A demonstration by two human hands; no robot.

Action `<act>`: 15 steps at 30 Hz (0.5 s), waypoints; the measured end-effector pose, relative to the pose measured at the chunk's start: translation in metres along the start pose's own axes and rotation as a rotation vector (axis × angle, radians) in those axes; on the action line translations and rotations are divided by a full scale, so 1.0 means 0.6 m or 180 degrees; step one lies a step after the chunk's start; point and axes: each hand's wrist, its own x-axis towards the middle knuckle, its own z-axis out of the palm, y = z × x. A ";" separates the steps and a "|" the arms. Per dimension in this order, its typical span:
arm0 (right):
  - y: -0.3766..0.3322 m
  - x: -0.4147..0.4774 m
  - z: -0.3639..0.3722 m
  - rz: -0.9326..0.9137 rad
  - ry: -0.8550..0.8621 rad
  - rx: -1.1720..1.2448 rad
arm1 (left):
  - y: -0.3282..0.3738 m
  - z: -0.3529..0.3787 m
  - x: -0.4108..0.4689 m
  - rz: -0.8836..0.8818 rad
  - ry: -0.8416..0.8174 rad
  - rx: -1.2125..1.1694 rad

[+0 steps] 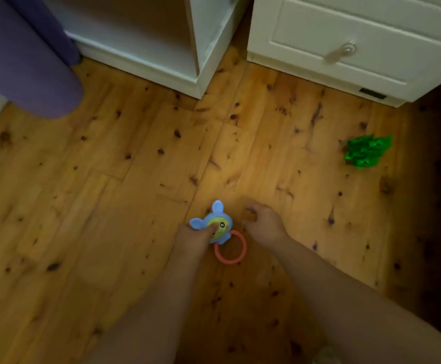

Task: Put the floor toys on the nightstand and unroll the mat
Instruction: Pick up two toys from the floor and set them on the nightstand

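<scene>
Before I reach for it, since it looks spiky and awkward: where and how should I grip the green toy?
Probably across its narrower middle, coming from above with the right hand, which is free and nearer. The green toy lies flat on the floor with pointed bits fanning outward, so pinching the two long sides should avoid the tips. Its exact shape is too blurred to say more.

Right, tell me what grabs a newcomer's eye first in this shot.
First, the blue rattle toy with its pink ring, low in the middle of the wooden floor, with the left hand in a grip on it and the right hand curled just beside it. Next, the bright green toy lying alone to the right, and the rolled purple mat at the upper left by the white furniture.
</scene>
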 end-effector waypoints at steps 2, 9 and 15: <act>0.011 0.022 -0.004 -0.0050 0.0140 -0.0007 | 0.002 0.017 0.010 -0.0040 0.0153 0.0347; 0.017 0.060 -0.058 -0.0250 0.0512 0.0084 | 0.010 0.057 -0.010 0.0471 0.0515 -0.0110; 0.029 0.056 -0.138 -0.0218 0.0874 0.0385 | 0.112 0.100 -0.030 0.0872 0.0017 -0.0719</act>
